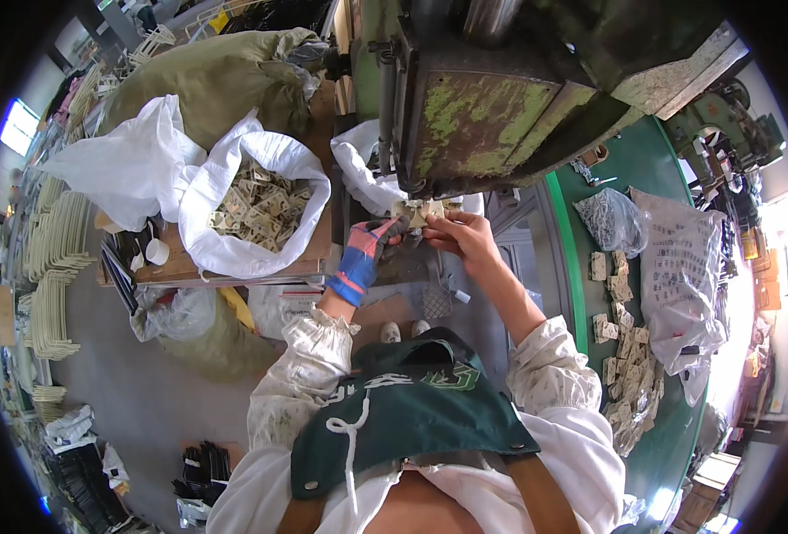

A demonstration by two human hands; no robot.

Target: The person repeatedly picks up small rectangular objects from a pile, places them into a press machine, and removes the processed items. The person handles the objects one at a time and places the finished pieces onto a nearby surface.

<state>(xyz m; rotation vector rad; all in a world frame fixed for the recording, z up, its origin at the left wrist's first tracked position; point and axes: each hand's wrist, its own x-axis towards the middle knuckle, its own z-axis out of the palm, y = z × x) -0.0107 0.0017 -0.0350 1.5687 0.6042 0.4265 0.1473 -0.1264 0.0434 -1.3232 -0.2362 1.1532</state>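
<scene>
Both my hands meet under the head of a worn green press point(487, 125). My left hand point(369, 249), in a red and blue glove with dark fingertips, is closed at the tool's left side; what its fingers hold, if anything, is hidden. My right hand point(467, 238) is bare and pinches a small yellowish metal plate point(431, 212) between thumb and fingers, right below the press head. Similar plates point(265, 209) fill an open white sack to the left. More of these plates point(630, 378) lie loose and heaped on the green table to the right.
The white sack point(200, 233) rests on a wooden board point(318, 240), with a large olive sack point(225, 84) behind. On the green table point(589, 200) lie a clear bag of small metal parts point(612, 221) and a printed white sack point(678, 285). Cream wire frames point(56, 258) stack far left.
</scene>
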